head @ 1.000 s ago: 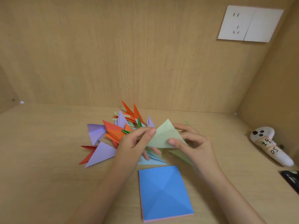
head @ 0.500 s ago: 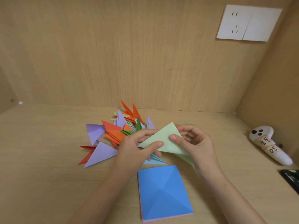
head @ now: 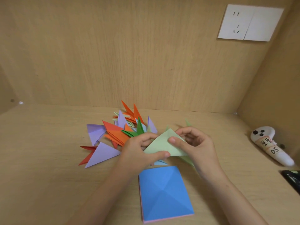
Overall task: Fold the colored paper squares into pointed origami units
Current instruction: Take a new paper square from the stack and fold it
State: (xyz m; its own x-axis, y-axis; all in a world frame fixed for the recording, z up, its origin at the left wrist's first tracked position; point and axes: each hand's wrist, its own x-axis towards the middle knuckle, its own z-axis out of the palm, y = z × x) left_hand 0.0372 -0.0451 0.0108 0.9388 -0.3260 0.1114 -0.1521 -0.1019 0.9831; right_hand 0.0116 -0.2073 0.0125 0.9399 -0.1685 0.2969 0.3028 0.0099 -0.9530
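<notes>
A light green paper [head: 162,146], folded into a triangle, is held just above the desk between both hands. My left hand [head: 139,151] pinches its lower left edge with the thumb on top. My right hand [head: 193,143] pinches its right side, thumb pressed on the paper's face. Below them lies a stack of paper squares [head: 165,194] with a creased blue sheet on top. Behind my left hand sits a pile of finished pointed units [head: 116,133] in orange, purple, green and red.
A white controller [head: 269,146] with handwritten labels lies at the right by the side wall. A dark object [head: 292,179] shows at the right edge. A white wall socket [head: 250,22] is on the wooden back panel.
The green triangle has tilted and dropped lower. My left thumb slid down along its lower edge, and my right thumb moved onto its middle.
</notes>
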